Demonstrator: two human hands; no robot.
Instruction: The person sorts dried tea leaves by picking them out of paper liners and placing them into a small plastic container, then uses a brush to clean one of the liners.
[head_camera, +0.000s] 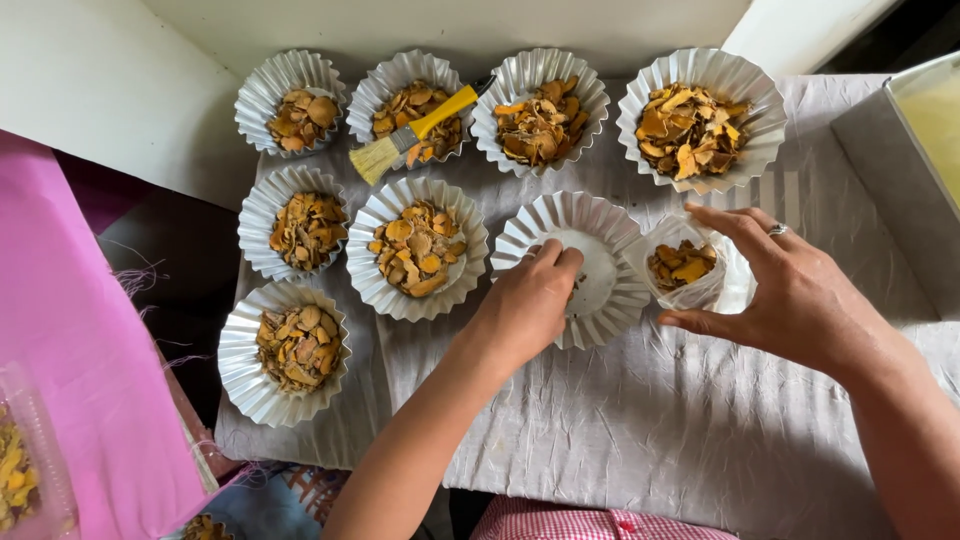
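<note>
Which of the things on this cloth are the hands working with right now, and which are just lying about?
In use:
- left hand, fingers in the nearly empty fluted tray
- right hand, around the clear bag of dried orange slices

Lying about:
- seven filled fluted trays, e.g.
- yellow-handled brush resting on one
- pink cloth
- metal box

Yellow-handled brush (410, 133), pink cloth (70, 350), perhaps fringed.

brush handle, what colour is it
Yellow. The brush lies across a filled tray in the back row, with pale bristles; the head view shows it.
</note>
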